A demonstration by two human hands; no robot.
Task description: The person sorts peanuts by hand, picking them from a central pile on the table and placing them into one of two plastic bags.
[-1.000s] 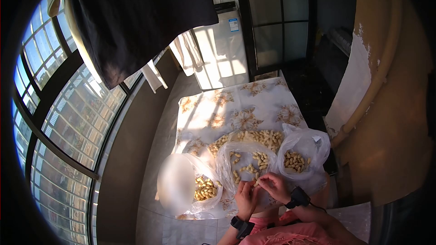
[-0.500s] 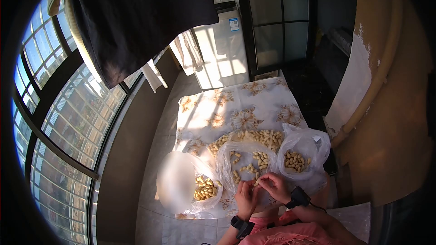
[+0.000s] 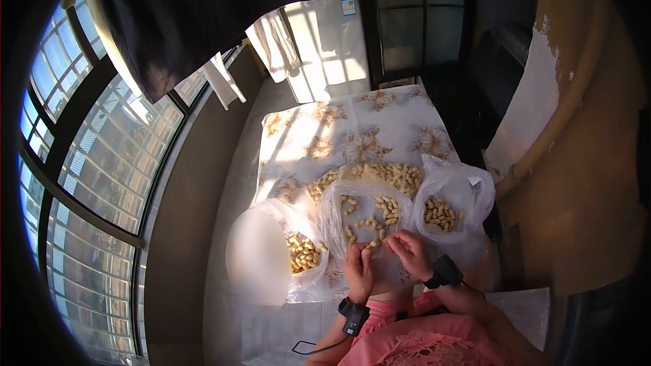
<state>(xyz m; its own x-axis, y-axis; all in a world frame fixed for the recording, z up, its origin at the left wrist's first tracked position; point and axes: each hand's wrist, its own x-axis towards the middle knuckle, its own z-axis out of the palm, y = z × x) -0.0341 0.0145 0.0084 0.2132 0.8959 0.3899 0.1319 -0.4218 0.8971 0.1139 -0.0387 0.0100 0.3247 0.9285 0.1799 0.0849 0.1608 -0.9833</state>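
Peanuts in their shells lie in a clear plastic bag [image 3: 327, 207] at the middle of the flowered table [image 3: 298, 146]. At that bag's near edge is my left hand [image 3: 359, 270], its fingers closed around a peanut [image 3: 367, 246] that shows at the fingertips. Just to its right, my right hand [image 3: 408, 252] has bent fingers near the loose peanuts; whether they hold anything is too small to tell. More peanuts [image 3: 440, 215] sit in a right-hand bag [image 3: 479, 196], and others [image 3: 303, 253] in a left-hand bag [image 3: 319, 274]. A peanut heap [image 3: 386, 175] spreads behind the middle bag.
Tall windows [image 3: 115, 183] line the left side. Dark cloth [image 3: 196, 13] hangs at the upper left. A white appliance [image 3: 332, 47] stands behind the table, beside a dark-framed glass door [image 3: 420, 20]. A pale blurred oval [image 3: 258, 257] covers the table's left front corner.
The view has tilted down, so the table sits higher in the frame. My hands have moved apart, with the right one no longer touching the left.
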